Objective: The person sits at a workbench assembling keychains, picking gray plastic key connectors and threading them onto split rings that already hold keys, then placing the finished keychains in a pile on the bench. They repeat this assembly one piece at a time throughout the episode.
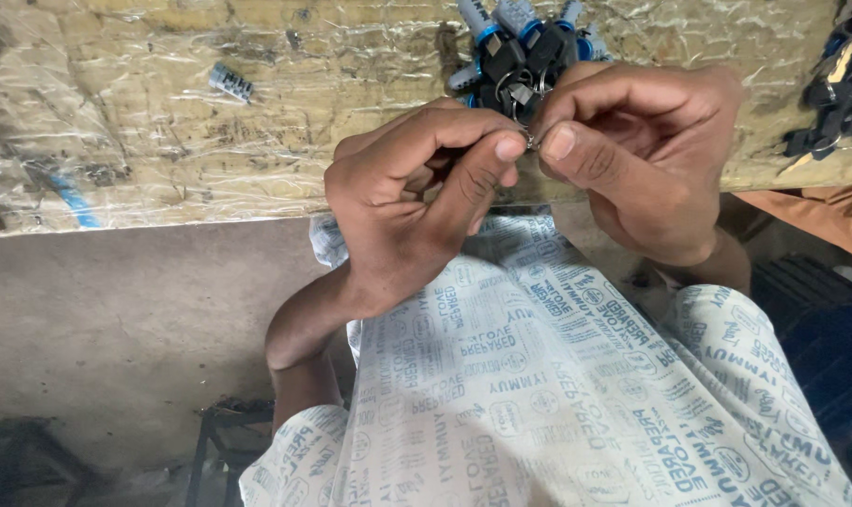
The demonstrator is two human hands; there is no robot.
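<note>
Head view looks down on the left hand and right hand, fingertips pinched together on a small silver metal ring just above the edge of the plastic-wrapped wooden workbench. Both hands are closed tight around it, thumbs nearly touching. Just behind the fingers lies a pile of black and blue-capped key fobs; a second dark pile sits at the right edge.

Both hands meet just below the bunch of black and blue plastic key fobs. The left hand and the right hand pinch together a small metal ring. Left of the bunch, a small grey ribbed part lies on the plastic-covered wooden table.
</note>
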